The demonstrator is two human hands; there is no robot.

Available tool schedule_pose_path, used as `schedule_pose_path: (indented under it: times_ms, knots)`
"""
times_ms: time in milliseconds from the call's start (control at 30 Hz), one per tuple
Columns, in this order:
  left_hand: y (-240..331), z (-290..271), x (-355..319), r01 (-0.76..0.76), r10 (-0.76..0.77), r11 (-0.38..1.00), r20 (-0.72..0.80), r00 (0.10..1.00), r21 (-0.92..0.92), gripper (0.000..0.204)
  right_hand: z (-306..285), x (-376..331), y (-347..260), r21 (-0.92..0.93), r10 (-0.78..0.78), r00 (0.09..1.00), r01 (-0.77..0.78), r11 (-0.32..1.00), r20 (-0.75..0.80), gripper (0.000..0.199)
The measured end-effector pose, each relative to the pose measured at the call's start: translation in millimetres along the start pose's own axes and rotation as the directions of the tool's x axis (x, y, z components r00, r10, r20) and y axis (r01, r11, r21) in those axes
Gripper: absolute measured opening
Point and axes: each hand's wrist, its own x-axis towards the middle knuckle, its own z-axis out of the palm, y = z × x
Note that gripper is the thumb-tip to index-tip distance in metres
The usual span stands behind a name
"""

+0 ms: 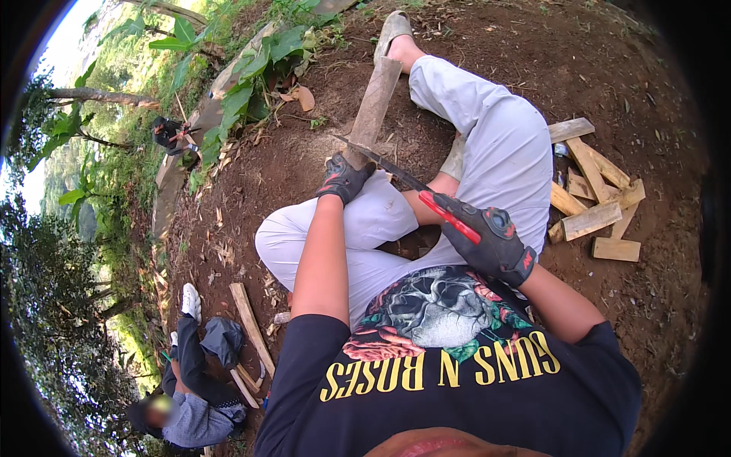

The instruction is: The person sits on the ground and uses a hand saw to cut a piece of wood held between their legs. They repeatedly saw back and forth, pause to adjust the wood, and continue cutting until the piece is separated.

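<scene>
One plank runs from my knee to my foot, braced against the sandal so it cannot slide. My left hand is closed on its near end, steadying it. My right hand is clenched on the red grip of the saw, its blade laid across the plank. Offcuts lie on the soil at my right.

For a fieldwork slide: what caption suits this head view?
Seated on bare soil, a person's gloved left hand steadies a long wooden plank while the gloved right hand draws a red-handled saw across it.
</scene>
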Motion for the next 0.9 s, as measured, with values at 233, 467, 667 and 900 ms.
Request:
schedule_pose_path:
  times_ms: [233,467,667,900]
  knots:
    - [23,-11,-11,0.063,-0.062,0.998,0.017,0.998,-0.002,0.092,56,72,28,0.037,0.065,0.993,-0.069,0.997,0.098,0.052]
    - [-7,6,23,-0.313,0.320,0.944,-0.069,0.945,0.101,0.072,175,228,48,0.175,0.016,0.995,-0.034,0.984,0.101,0.056]
    - [-56,29,34,-0.273,0.305,0.941,-0.150,0.941,0.203,0.065,171,189,46,0.146,-0.089,0.995,0.082,0.986,0.040,0.061]
    - [56,-38,-30,-0.038,0.036,0.997,0.033,0.999,0.068,0.060,18,25,12,-0.057,0.045,0.999,-0.043,0.997,0.030,0.060]
